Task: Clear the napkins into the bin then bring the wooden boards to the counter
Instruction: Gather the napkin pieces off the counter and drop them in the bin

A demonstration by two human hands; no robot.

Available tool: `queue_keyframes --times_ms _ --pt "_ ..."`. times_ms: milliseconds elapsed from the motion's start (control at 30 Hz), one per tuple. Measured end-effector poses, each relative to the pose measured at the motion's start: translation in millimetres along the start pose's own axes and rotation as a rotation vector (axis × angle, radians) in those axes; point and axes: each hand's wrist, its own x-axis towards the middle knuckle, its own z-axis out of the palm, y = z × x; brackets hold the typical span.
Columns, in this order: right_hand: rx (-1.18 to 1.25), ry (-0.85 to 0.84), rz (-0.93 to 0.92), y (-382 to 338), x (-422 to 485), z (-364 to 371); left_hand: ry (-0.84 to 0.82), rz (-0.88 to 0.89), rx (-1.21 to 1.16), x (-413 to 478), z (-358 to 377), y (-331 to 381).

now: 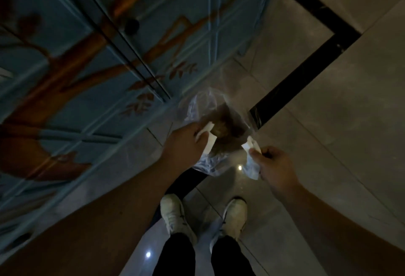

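A small bin lined with a clear plastic bag (198, 109) stands on the floor just ahead of my feet, with brown waste inside. My left hand (186, 144) hovers over its near left rim, holding a white napkin (209, 136) that hangs over the opening. My right hand (274, 166) is at the bin's right side, pinching another white napkin (252, 145) together with a flap of the plastic bag. No wooden boards are in view.
A blue cabinet (87, 56) painted with orange branches and wrapped in plastic film rises on the left, close to the bin. The grey tiled floor (339, 111) with a black inlay strip (306, 61) stretches to the right. My white shoes (175, 216) stand behind the bin.
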Motion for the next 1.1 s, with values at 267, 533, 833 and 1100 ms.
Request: queue_keyframes --times_ms 267,533,833,1100 --pt "0.201 0.035 0.127 56 88 61 -0.089 -0.155 -0.008 31 79 -66" --pt "0.158 -0.058 0.089 72 113 60 -0.061 -0.235 -0.154 55 113 -86" --pt "0.052 0.026 0.011 82 88 28 -0.185 -0.216 -0.094 58 104 -63" --pt "-0.137 -0.057 -0.122 30 66 1 -0.258 -0.090 0.065 43 56 -10"
